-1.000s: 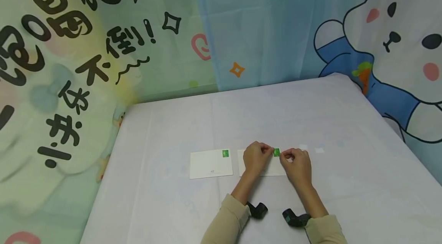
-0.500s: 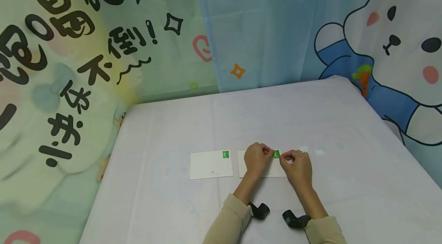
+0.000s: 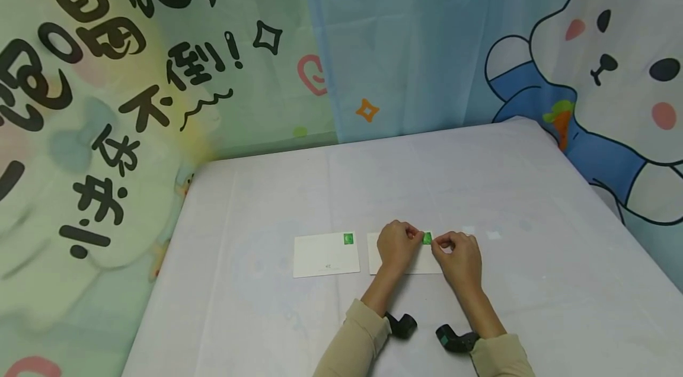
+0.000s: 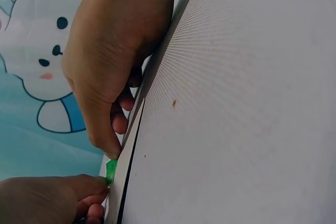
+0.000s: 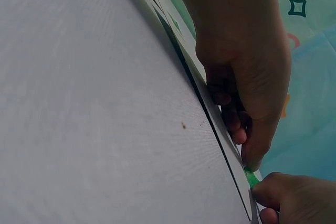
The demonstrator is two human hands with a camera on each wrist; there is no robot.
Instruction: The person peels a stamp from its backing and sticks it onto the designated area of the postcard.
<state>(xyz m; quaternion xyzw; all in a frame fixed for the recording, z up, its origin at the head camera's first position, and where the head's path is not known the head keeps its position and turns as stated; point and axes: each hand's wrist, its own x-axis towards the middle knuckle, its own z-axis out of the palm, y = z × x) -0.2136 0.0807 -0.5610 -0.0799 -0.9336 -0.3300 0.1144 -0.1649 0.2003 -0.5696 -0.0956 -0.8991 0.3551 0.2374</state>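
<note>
Two pale cards lie side by side on the white table. Over the right-hand card (image 3: 374, 258) both hands meet at its upper right corner, around a small green stamp (image 3: 427, 238). My left hand (image 3: 395, 246) pinches the stamp's left edge between thumb and forefinger, its forearm crossing the card. From the other side, my right hand (image 3: 462, 257) pinches the right edge. In the left wrist view the green stamp (image 4: 111, 170) shows between the two sets of fingertips, close over the card. The right wrist view shows the same stamp (image 5: 252, 178), partly covered by fingers.
The left-hand card (image 3: 320, 258) carries a similar green stamp (image 3: 348, 238) at its upper right corner. Two small whitish pieces, one of them a square (image 3: 494, 235), lie right of the hands. Printed cloth (image 3: 405, 45) hangs behind the table (image 3: 256, 318).
Both hands stay at the stamp with hardly any movement. The head view has shifted very slightly, so the scene sits a little lower.
</note>
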